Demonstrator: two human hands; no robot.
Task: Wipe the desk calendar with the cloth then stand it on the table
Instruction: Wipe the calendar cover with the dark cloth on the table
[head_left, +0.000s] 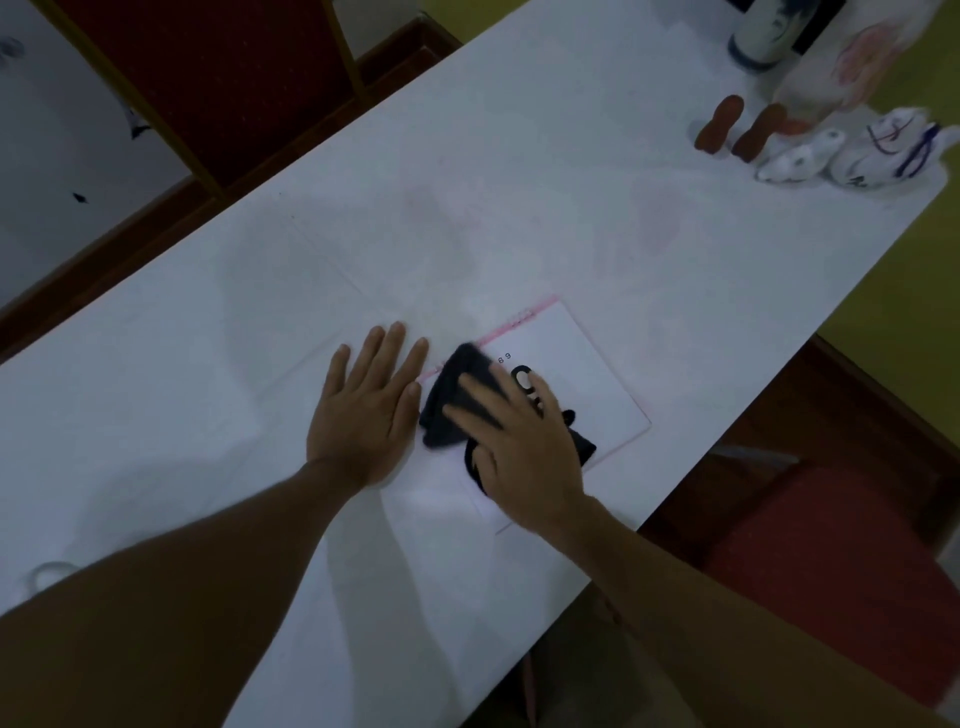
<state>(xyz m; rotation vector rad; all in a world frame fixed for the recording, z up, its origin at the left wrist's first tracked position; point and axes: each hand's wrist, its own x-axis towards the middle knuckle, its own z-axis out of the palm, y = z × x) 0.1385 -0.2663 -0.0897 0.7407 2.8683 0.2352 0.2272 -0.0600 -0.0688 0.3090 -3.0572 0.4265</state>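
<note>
A right hand (524, 447), fingers spread, presses a crumpled dark cloth (457, 410) onto a flat white pink-edged desk calendar (587, 374), while the left hand (363, 410) lies open-palmed on the white table (467, 218) beside it.

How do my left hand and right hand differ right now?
The left hand lies flat on the bare table beside the calendar; the right hand lies over the calendar. The left hand is empty; the right hand presses the dark cloth. Both are palm down, fingers spread.
</note>
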